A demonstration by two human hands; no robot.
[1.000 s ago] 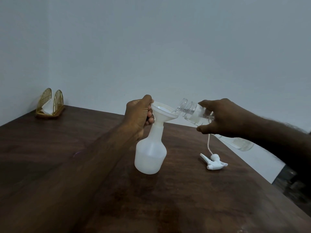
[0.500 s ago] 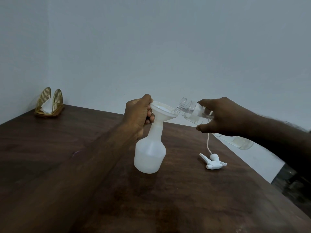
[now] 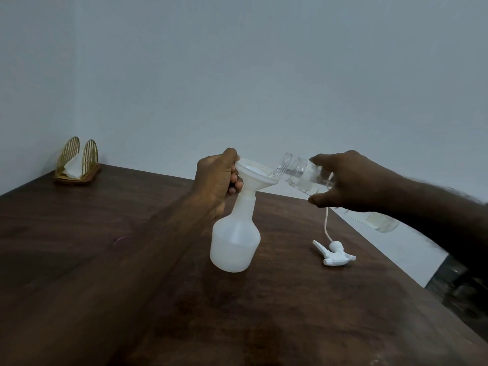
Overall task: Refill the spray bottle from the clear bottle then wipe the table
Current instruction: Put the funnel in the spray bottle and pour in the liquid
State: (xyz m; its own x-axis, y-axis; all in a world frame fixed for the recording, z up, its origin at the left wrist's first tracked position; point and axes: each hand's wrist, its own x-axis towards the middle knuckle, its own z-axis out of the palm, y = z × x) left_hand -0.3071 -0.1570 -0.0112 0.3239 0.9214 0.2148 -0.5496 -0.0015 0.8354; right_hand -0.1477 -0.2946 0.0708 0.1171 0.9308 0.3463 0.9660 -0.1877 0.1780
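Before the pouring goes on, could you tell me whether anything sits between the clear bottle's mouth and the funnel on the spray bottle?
Nothing visible does. The clear bottle, tilted in the right hand, has its open mouth at the rim of the funnel, which the left hand steadies on the spray bottle.

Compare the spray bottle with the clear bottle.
The spray bottle is milky white; the clear bottle is see-through. The spray bottle stands upright on the table; the clear bottle is held tilted, mouth toward the funnel. Both are uncapped, each steadied by one hand.
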